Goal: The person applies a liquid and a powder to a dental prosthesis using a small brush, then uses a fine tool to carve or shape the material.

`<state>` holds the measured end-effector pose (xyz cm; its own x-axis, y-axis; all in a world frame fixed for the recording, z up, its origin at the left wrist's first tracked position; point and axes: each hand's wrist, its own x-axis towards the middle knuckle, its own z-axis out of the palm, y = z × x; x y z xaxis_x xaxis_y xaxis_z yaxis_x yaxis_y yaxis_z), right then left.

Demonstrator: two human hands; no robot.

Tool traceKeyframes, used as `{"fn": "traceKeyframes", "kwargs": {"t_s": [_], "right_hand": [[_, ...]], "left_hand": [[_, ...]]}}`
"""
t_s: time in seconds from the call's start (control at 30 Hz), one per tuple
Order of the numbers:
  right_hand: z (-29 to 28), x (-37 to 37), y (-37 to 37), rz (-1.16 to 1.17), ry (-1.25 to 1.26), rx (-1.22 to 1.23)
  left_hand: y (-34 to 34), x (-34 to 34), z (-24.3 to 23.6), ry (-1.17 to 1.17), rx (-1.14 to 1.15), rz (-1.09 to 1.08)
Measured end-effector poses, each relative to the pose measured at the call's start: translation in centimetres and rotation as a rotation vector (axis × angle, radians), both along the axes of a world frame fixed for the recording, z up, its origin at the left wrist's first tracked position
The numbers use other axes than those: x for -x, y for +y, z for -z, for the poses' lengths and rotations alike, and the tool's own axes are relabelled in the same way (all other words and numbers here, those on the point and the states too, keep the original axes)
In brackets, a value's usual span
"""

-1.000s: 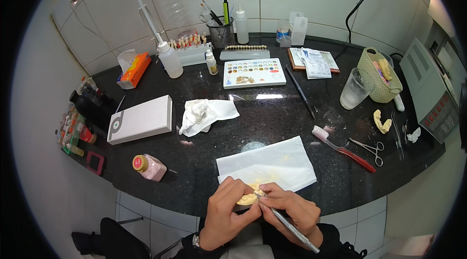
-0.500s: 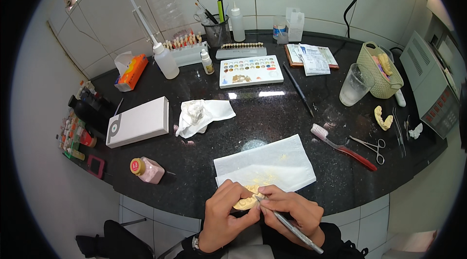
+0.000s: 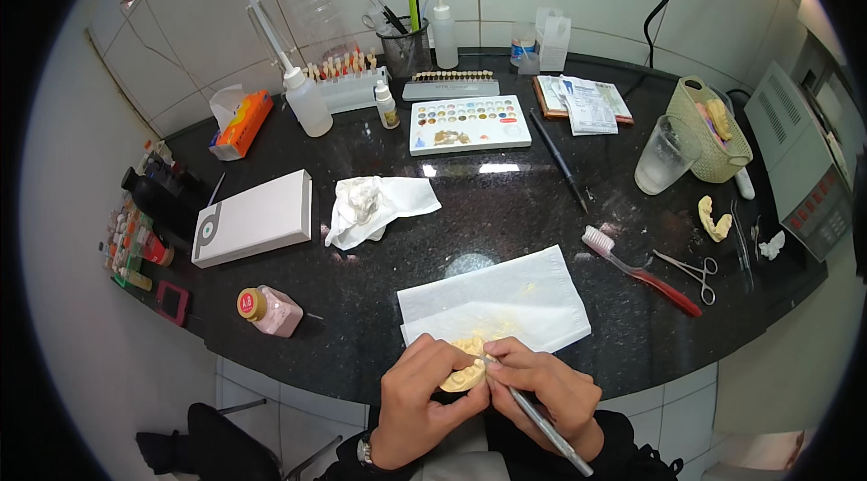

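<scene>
My left hand (image 3: pixel 420 400) is closed around a pale yellow plaster dental model (image 3: pixel 463 379), held just over the near edge of the black counter. In my right hand (image 3: pixel 546 391) is a silver metal handpiece or carving knife handle (image 3: pixel 549 428); its tip meets the model near my fingertips. Fingers partly cover both the model and the tool's tip. Below the model, a white paper towel (image 3: pixel 506 296) lies on the counter with yellow dust scattered over it.
A red toothbrush (image 3: pixel 664 289) and a hemostat (image 3: pixel 688 275) lie right of the towel, near another plaster model (image 3: pixel 713 221). To the left stand a pink-filled bottle (image 3: pixel 271 311) and a white box (image 3: pixel 255 219). Behind are a crumpled tissue (image 3: pixel 370 207) and a palette (image 3: pixel 470 125).
The tool's tip has shifted slightly on the model, and its handle end has moved a little left. The whole view has tilted slightly. Both hands keep their hold.
</scene>
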<state>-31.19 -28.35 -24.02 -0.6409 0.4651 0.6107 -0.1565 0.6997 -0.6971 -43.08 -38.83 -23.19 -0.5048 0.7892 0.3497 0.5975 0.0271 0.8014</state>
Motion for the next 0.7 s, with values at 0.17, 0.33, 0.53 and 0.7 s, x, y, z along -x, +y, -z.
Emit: {"fn": "traceKeyframes", "kwargs": {"t_s": [0.17, 0.33, 0.53, 0.7], "right_hand": [[0.1, -0.15, 0.02, -0.016, 0.041, 0.036], [0.16, 0.06, -0.1, 0.002, -0.001, -0.001], [0.4, 0.13, 0.01, -0.019, 0.011, 0.008], [0.23, -0.02, -0.01, -0.037, 0.033, 0.041]], "left_hand": [[0.04, -0.07, -0.12, -0.029, -0.001, -0.003], [0.08, -0.06, 0.12, 0.007, -0.01, -0.02], [0.05, -0.2, 0.14, 0.048, -0.021, -0.028], [-0.06, -0.03, 0.13, 0.013, -0.04, -0.013]]}}
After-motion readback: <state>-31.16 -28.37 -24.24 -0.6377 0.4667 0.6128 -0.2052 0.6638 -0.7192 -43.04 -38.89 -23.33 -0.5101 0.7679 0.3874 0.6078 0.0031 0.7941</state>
